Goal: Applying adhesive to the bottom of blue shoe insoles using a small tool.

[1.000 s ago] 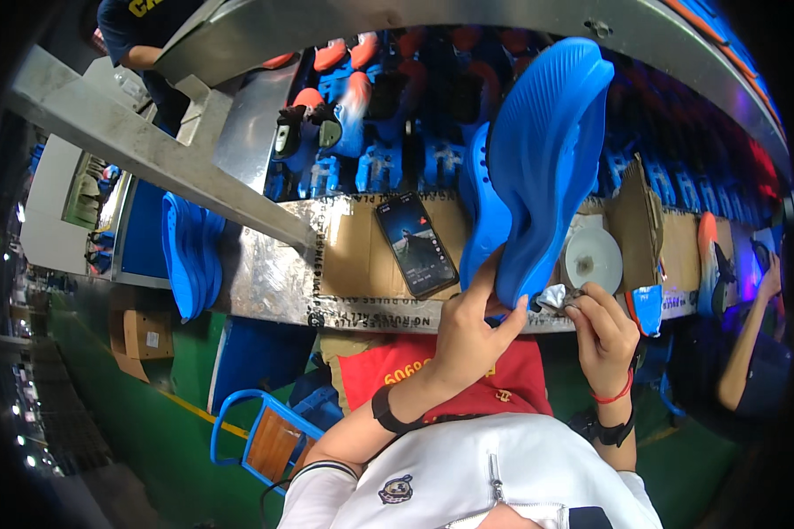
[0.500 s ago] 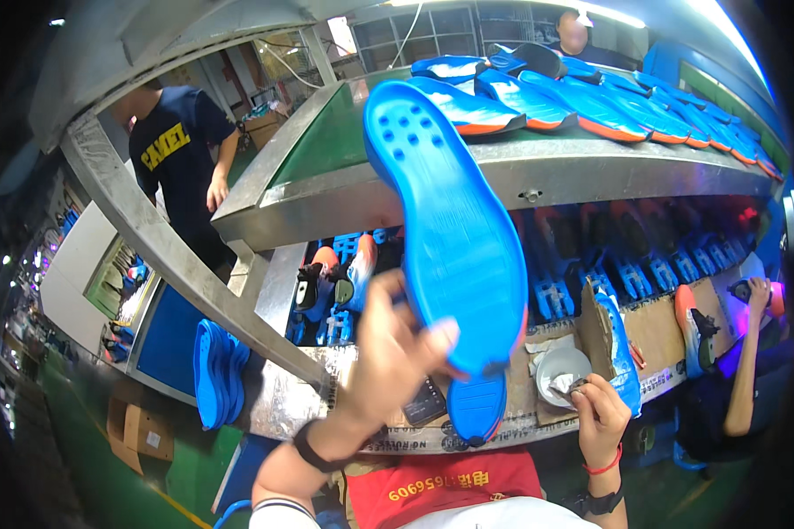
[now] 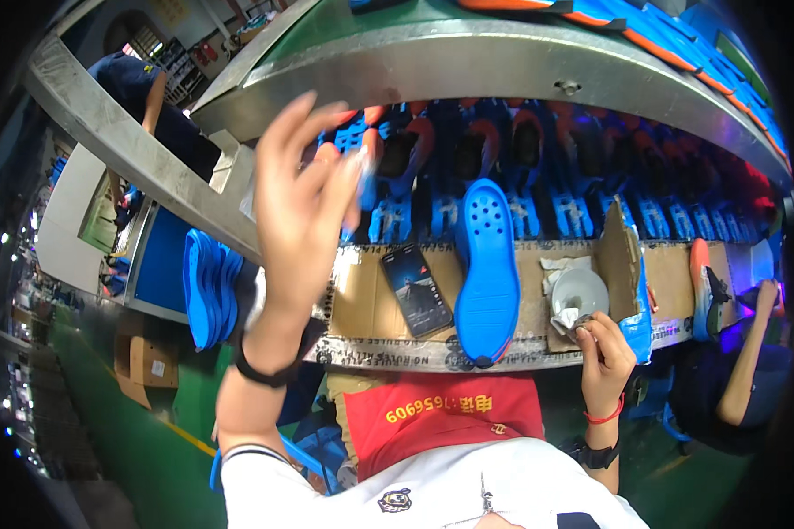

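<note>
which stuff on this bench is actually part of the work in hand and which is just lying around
In hand:
- blue shoe sole lying on the cardboard-covered bench
- white dish with a crumpled rag, touched by the right hand
- left hand, raised, open, holding nothing

Lying about:
- phone
- stack of blue soles off the bench's left end

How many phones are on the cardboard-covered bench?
1. The phone lies flat on the cardboard, just left of the blue sole, between the raised left hand and the right hand. Others may be hidden.
</note>
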A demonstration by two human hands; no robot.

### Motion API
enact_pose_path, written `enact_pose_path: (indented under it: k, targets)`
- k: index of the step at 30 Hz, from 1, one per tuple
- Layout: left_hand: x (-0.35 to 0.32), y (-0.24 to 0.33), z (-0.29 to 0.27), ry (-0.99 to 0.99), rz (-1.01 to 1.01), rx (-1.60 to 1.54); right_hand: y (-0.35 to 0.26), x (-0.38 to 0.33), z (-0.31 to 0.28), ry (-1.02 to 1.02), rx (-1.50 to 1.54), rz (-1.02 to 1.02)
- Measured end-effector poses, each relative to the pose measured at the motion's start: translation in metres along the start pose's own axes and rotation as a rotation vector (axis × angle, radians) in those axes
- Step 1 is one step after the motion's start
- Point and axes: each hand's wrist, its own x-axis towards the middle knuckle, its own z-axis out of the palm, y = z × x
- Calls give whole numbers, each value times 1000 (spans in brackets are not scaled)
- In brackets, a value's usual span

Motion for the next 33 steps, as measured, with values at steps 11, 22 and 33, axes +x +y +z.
enact_pose_path:
  k: [11,22,33]
  targets:
    - [-274,-146,-445,1167,-760,1128,-7,-2,10,-64,29,-5]
    - [-243,-151,-421,877,-1077,-97,-14,-9,8,-86,-72,-7]
    - [-248,-153,-296,670,-834,-363,-16,-15,14,-111,-38,25]
